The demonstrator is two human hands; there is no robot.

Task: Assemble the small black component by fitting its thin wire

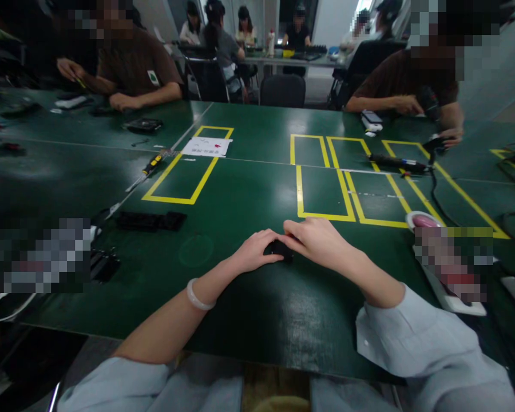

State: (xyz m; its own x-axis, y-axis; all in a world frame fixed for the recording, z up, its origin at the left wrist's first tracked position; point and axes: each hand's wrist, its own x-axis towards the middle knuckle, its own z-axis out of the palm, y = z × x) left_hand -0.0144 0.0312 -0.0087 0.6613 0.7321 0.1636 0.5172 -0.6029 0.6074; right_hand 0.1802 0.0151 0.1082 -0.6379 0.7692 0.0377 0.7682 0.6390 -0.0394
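Both my hands meet over a small black part point(282, 250) on the green table point(240, 309), close in front of me. My left hand point(260, 250) curls round its left side, thumb towards me and fingers beyond. From the right, my right hand point(313, 237) is closed at the part's top edge, its fingertips pressed against it. Much of the part is covered by my fingers, so its exact kind does not show. Left of my hands lies a long black plastic piece point(151, 221).
Yellow tape outlines point(326, 217) mark the table. A yellow-black screwdriver point(153, 165) and a white paper sheet point(206, 147) lie to the left. A black electric screwdriver point(398, 163) rests at right, near a white tray point(455, 303). Co-workers sit across the table.
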